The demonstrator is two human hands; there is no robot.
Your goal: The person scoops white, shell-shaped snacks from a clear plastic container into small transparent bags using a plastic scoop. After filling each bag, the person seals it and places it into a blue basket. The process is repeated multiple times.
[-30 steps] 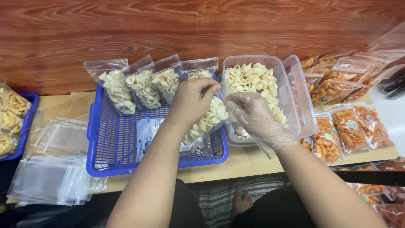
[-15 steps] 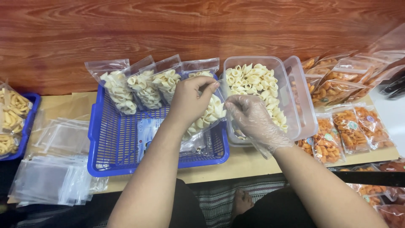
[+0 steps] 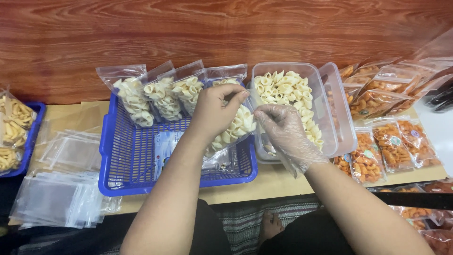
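My left hand (image 3: 214, 111) pinches the top of a clear bag (image 3: 236, 130) of pale shell crackers over the blue basket (image 3: 118, 165), gloved right hand (image 3: 283, 130) gripping its other edge. Four filled bags (image 3: 160, 94) already lean at the back; the tub (image 3: 325, 108) is far from empty, and flat empty bags (image 3: 56, 198) wait at my left

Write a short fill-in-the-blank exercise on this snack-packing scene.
1. The right hand wears a clear plastic ____.
2. The filled clear snack bags stand in a ____ plastic mesh basket.
3. The left hand, which is ____, holds a clear bag of pale shell-shaped crackers.

Missing words: glove; blue; bare
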